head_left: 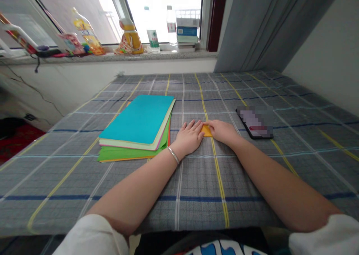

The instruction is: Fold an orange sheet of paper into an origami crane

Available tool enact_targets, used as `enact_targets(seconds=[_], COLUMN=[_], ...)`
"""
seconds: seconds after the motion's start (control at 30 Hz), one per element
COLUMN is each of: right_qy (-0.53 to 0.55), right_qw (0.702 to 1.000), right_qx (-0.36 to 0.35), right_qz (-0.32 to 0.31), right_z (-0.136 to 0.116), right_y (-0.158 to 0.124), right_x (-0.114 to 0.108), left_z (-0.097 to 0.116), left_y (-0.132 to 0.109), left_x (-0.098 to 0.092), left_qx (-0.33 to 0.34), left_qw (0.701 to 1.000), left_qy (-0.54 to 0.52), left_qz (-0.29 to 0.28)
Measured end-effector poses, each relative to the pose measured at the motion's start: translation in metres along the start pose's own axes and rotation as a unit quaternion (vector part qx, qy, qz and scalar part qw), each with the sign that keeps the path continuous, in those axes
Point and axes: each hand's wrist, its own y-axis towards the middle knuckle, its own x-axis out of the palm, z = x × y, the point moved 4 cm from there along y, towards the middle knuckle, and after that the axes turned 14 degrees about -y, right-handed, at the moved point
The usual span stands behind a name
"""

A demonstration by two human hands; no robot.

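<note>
A small piece of orange paper [207,131], seemingly folded, lies flat on the plaid cloth between my hands. My left hand [189,137] rests palm down, its fingers spread and its fingertips at the paper's left edge. From the other side, my right hand [223,132] is on the paper's right part. Its index finger reaches along the far edge while the other fingers look curled in, partly hidden. Left of my hands is a stack of coloured paper sheets [137,120], blue on top, with pale green, green and orange edges showing below.
A dark phone [256,123], its screen blurred, lies right of my hands. The grey plaid cloth [202,176] covers the surface beneath. Along the windowsill [168,55] stand bottles, a tube [153,40] and stacked boxes [187,32]. A grey curtain [252,26] hangs at the back right.
</note>
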Motion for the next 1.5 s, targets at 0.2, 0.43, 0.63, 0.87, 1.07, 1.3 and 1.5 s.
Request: enact_targets(seconds=[0.2, 0.43, 0.63, 0.87, 1.07, 1.3, 1.5], right_qy=[0.012, 0.000, 0.023, 0.106, 0.158, 0.153, 0.143], right_qw=[1.000, 0.999, 0.999, 0.994, 0.985, 0.985, 0.982], right_qx=[0.005, 0.028, 0.025, -0.009, -0.037, -0.015, -0.003], right_qz=[-0.005, -0.015, -0.007, -0.036, -0.058, -0.081, -0.126], right_z=[0.001, 0.001, 0.004, 0.011, 0.018, 0.019, 0.029], right_y=[0.002, 0.002, -0.001, 0.001, 0.006, 0.008, 0.007], right_x=[0.001, 0.001, -0.001, -0.003, 0.002, 0.005, 0.002], left_z=[0.008, 0.005, 0.003, 0.003, 0.002, 0.003, -0.007], left_y=[-0.002, 0.004, 0.005, 0.005, 0.005, 0.005, 0.009], left_x=[0.000, -0.002, -0.003, -0.002, -0.001, -0.004, -0.010], left_qx=[-0.033, -0.052, -0.050, -0.047, -0.046, -0.046, -0.044], left_qw=[0.999, 0.999, 0.999, 0.999, 0.999, 0.999, 0.998], left_qy=[0.006, -0.009, -0.014, -0.013, -0.008, -0.005, -0.030], left_qz=[0.042, 0.011, 0.000, 0.009, -0.001, -0.008, -0.023])
